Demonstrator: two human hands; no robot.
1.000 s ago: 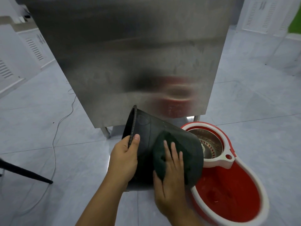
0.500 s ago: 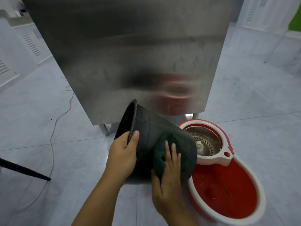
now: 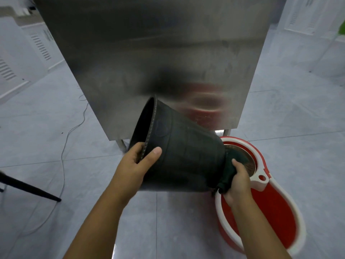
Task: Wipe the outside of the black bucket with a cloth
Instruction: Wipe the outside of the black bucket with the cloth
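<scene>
1. A tall stainless-steel cabinet (image 3: 158,58) stands on short legs on the grey tiled floor (image 3: 289,118); its front panel carries a blurred red and dark reflection.
2. The black bucket (image 3: 186,154) is held tipped on its side in front of the cabinet, its open mouth facing left and its base toward the right. What is inside it cannot be seen.
3. A red and white mop bucket (image 3: 276,208) sits on the floor at the right, just beside and below the black bucket's base. Its metal spinner basket shows at the far end, and the red basin nearer the person looks bare.
4. The left hand (image 3: 136,165) grips the black bucket's rim, thumb lying on the outer wall and fingers curled over the edge to the inside.
5. The right hand (image 3: 239,182) is closed around a bunched dark green cloth (image 3: 231,167), pressing it against the bucket's base end.
6. A thin cable (image 3: 63,150) trails over the floor at the left.
</scene>
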